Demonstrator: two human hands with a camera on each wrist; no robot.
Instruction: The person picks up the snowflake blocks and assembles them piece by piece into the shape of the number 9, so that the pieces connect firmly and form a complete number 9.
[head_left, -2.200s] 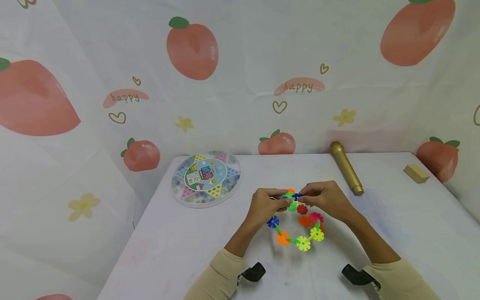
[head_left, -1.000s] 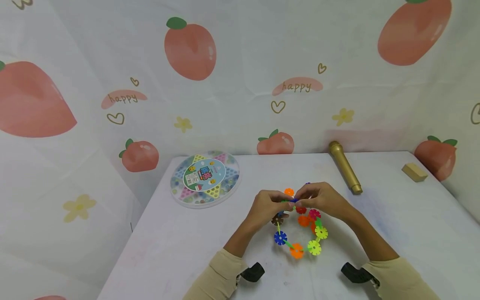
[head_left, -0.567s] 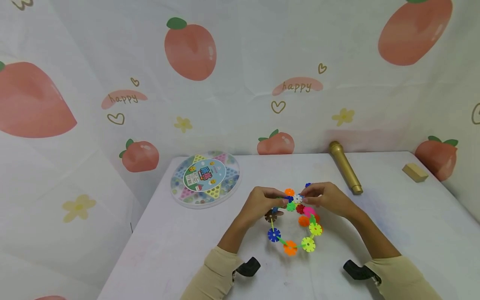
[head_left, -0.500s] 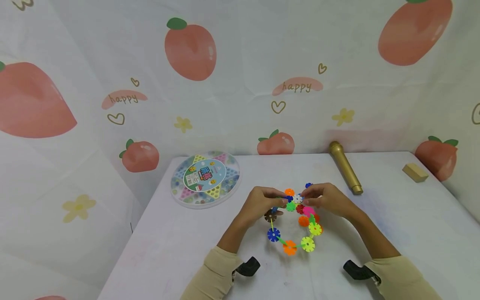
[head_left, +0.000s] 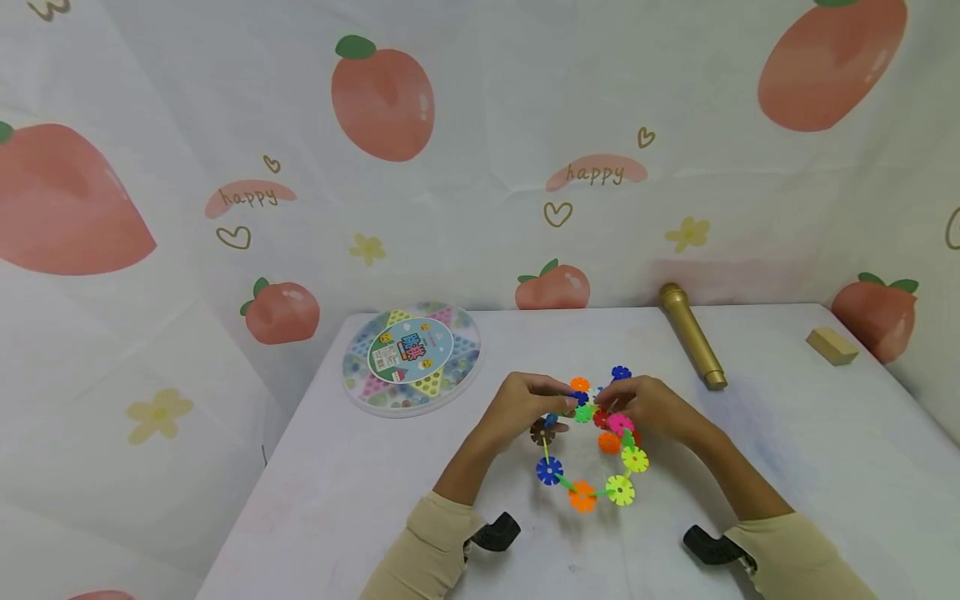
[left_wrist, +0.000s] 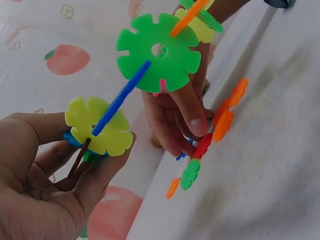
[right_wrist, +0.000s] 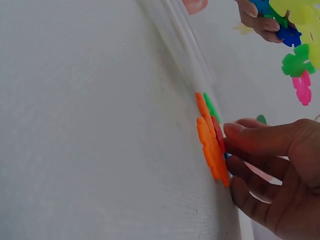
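My left hand (head_left: 527, 408) grips one end of a chain of colourful notched plastic building discs (head_left: 550, 471), which hangs in a loop above the table. In the left wrist view a yellow disc (left_wrist: 97, 125) of the chain sits between its thumb and fingers. A blue disc (head_left: 581, 399) shows at its fingertips. My right hand (head_left: 652, 404) is low over loose discs lying on the table, fingers loosely bent. Its fingertips are at a red disc (right_wrist: 218, 134), beside orange discs (right_wrist: 212, 150). A white disc is partly hidden behind those fingertips.
A round Chinese checkers set (head_left: 411, 358) lies at the back left of the white table (head_left: 337, 517). A gold microphone-like tube (head_left: 693, 337) and a small wooden block (head_left: 832, 346) lie at the right. Another blue disc (head_left: 621, 372) rests behind the right hand.
My right hand, earlier at a white disc beside the left hand's blue one, has moved slightly down toward the loose discs. My left hand still holds the chain, which has swung a little.
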